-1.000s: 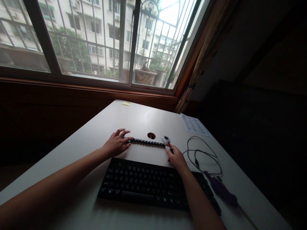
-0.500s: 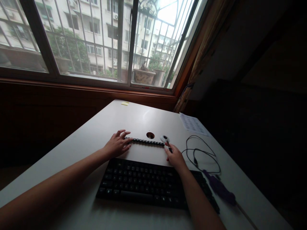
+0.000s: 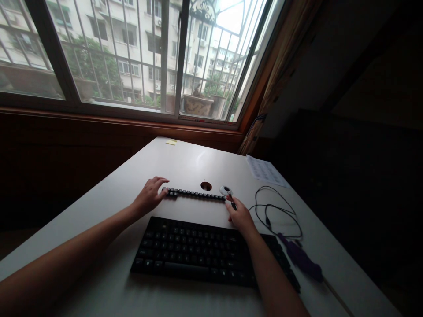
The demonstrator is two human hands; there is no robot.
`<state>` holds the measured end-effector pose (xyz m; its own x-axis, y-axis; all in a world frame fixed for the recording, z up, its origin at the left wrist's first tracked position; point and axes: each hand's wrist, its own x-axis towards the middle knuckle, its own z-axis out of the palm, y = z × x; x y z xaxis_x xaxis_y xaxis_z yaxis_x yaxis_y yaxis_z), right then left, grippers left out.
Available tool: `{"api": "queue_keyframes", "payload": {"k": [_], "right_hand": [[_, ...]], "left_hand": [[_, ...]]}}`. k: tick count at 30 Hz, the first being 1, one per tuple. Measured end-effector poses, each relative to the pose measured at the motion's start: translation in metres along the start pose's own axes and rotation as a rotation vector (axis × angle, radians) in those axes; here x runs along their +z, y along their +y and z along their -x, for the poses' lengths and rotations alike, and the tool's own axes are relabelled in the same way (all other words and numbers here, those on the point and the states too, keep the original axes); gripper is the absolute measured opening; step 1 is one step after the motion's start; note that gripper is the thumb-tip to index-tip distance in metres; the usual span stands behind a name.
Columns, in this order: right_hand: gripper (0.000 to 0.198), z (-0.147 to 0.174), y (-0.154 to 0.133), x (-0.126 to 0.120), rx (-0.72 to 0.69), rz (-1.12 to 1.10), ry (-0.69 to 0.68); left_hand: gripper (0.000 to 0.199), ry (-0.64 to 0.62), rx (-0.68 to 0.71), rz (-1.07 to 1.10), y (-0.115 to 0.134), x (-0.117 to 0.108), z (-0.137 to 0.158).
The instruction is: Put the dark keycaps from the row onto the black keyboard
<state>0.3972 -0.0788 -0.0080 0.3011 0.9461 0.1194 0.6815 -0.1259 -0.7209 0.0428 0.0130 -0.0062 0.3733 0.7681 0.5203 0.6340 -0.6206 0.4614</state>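
Note:
A long line of small black keycaps (image 3: 198, 194) runs across the white desk, with a short second row (image 3: 171, 194) just below its left end. My left hand (image 3: 150, 193) is at that left end, fingers stretched out and thumb against or very near the end keycaps. At the line's right end, my right hand (image 3: 240, 216) is closed on a slim dark tool (image 3: 233, 204) with a lighter tip; its exact kind is unclear. Nearer to me lies a black keyboard (image 3: 191, 248), partly covered by my right forearm.
Behind the keycaps are a round cable hole (image 3: 206, 186) and a small white round object with a dark centre (image 3: 226, 190). On the right lie a looped black cable (image 3: 280, 211), a purple duster-like thing (image 3: 304, 259) and a printed sheet (image 3: 266, 171). A yellow note (image 3: 171, 142) is at the back.
My left hand has drawn back to the left, uncovering the short second row of keycaps. My right hand stays at the line's right end with the tool.

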Motion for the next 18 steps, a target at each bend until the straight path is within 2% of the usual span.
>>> {"api": "queue_keyframes", "payload": {"k": [4, 8, 13, 18], "right_hand": [[0.042, 0.000, -0.001, -0.001, 0.026, -0.022, -0.012], [0.044, 0.000, 0.000, 0.000, 0.045, -0.040, -0.021], [0.043, -0.001, 0.001, 0.000, 0.040, -0.040, -0.024], [0.043, -0.001, -0.001, 0.000, 0.040, -0.021, -0.022]], "left_hand": [[0.035, 0.002, -0.282, 0.258, -0.011, -0.008, 0.011], [0.040, -0.020, -0.382, 0.393, -0.016, -0.007, 0.020], [0.040, -0.017, -0.345, 0.399, -0.016, -0.003, 0.024], [0.035, -0.041, -0.106, 0.128, -0.014, -0.003, 0.022]]}}
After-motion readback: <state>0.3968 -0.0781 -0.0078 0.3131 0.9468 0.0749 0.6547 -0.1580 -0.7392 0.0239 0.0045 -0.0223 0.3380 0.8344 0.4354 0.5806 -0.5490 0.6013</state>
